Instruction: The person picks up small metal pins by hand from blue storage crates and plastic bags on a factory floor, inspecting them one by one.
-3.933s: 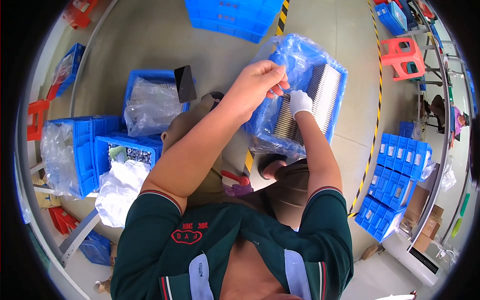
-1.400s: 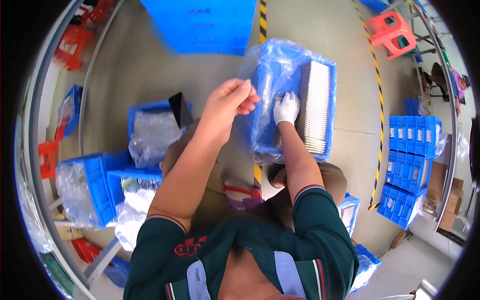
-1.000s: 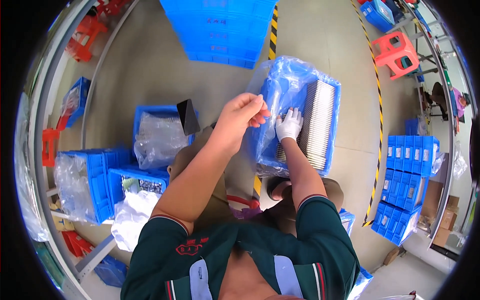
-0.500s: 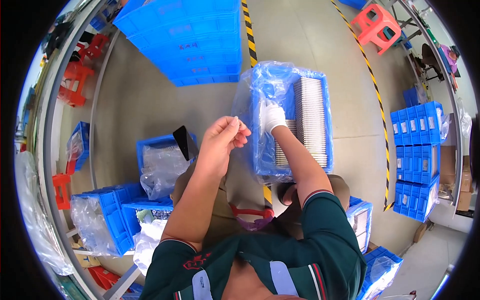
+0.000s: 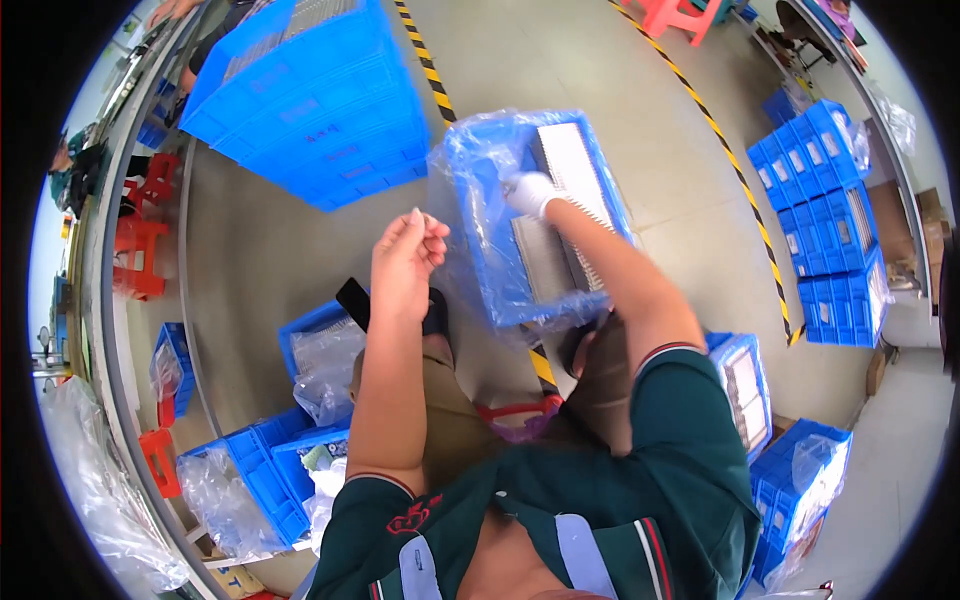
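In front of me stands a blue crate (image 5: 483, 270) lined with clear plastic film (image 5: 462, 170). Thin, light metallic parts, closely packed in two rows, fill much of it: a longer right row (image 5: 572, 160) and a shorter left row (image 5: 543, 262). My right hand (image 5: 530, 194), in a white glove, reaches into the crate at the far end of the shorter row. Its fingertips are blurred, so any grip is unclear. My bare left hand (image 5: 408, 250) hovers left of the crate, thumb and forefinger pinched, other fingers curled. Whatever it may hold is too small to make out.
A tall stack of blue crates (image 5: 330, 130) rises at the far left. More crates (image 5: 825, 220) are stacked at right, beyond striped floor tape (image 5: 735, 150). Beside my left leg are a dark phone (image 5: 353, 302) and a plastic-covered crate (image 5: 325, 355). A red stool (image 5: 680, 15) stands far right.
The whole view has turned and shifted, so the crate appears tilted. My right hand has shifted slightly inside the crate. My left hand stays pinched beside it.
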`<action>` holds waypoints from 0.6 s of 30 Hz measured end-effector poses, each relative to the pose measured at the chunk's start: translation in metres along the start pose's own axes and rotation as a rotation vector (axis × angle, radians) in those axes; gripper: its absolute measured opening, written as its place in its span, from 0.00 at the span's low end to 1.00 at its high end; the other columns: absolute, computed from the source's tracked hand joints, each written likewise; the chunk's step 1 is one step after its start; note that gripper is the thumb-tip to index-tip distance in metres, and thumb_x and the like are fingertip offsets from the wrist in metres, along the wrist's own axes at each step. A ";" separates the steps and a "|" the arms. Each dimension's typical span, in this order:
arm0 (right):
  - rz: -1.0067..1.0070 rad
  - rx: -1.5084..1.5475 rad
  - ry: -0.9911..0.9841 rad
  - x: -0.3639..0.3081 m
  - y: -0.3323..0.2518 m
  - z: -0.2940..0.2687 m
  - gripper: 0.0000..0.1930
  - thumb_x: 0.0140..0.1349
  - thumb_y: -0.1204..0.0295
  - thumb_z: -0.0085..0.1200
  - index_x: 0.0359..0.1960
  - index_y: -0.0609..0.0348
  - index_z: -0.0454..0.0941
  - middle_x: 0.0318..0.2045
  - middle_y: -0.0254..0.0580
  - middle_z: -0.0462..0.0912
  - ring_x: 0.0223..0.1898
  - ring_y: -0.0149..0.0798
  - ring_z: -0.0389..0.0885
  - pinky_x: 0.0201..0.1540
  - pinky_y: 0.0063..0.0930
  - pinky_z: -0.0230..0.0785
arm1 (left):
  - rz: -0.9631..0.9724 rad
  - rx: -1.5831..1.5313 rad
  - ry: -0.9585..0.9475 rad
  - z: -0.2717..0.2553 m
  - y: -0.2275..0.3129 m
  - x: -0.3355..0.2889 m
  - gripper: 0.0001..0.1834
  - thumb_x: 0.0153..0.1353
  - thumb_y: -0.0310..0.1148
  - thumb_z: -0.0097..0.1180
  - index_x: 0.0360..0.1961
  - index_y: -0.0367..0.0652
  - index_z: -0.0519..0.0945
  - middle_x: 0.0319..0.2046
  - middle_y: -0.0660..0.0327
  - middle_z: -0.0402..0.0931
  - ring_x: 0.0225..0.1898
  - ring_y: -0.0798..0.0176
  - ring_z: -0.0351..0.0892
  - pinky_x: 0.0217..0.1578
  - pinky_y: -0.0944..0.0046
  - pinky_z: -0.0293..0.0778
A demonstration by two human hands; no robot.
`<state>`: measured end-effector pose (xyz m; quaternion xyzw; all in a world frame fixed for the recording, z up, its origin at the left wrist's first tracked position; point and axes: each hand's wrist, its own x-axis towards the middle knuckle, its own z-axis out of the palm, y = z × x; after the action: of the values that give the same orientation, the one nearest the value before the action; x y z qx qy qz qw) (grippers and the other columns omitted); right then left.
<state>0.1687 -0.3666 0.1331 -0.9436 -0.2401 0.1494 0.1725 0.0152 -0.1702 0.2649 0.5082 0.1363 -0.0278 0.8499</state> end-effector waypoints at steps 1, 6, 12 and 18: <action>-0.048 0.024 0.038 -0.019 -0.002 -0.033 0.18 0.53 0.64 0.45 0.46 0.54 0.73 0.40 0.46 0.77 0.43 0.44 0.75 0.47 0.30 0.66 | -0.013 0.003 0.005 -0.003 0.002 -0.001 0.11 0.61 0.38 0.46 0.28 0.44 0.72 0.26 0.62 0.74 0.23 0.74 0.69 0.26 0.75 0.65; 0.294 0.229 0.551 -0.179 0.074 -0.129 0.16 0.55 0.65 0.40 0.43 0.57 0.74 0.40 0.48 0.77 0.41 0.48 0.75 0.46 0.34 0.65 | -0.017 0.076 -0.030 0.006 -0.001 0.007 0.11 0.60 0.41 0.48 0.29 0.46 0.72 0.26 0.65 0.73 0.25 0.73 0.69 0.27 0.73 0.65; 0.937 -0.053 0.366 -0.435 0.182 -0.049 0.15 0.55 0.63 0.43 0.41 0.55 0.75 0.37 0.50 0.78 0.41 0.49 0.76 0.45 0.36 0.66 | -0.084 0.137 -0.104 -0.007 -0.028 0.023 0.13 0.57 0.42 0.52 0.32 0.43 0.74 0.25 0.65 0.72 0.24 0.73 0.68 0.25 0.74 0.65; 1.468 -0.030 0.329 -0.658 0.199 0.034 0.15 0.51 0.65 0.42 0.36 0.58 0.77 0.35 0.53 0.77 0.40 0.49 0.76 0.44 0.37 0.66 | -0.171 0.255 -0.103 -0.012 -0.039 0.020 0.12 0.57 0.43 0.52 0.31 0.46 0.72 0.22 0.69 0.68 0.22 0.73 0.64 0.23 0.73 0.60</action>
<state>-0.3162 -0.8543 0.1547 -0.8736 0.4774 0.0800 0.0492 0.0250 -0.1770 0.2209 0.5963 0.1306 -0.1429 0.7791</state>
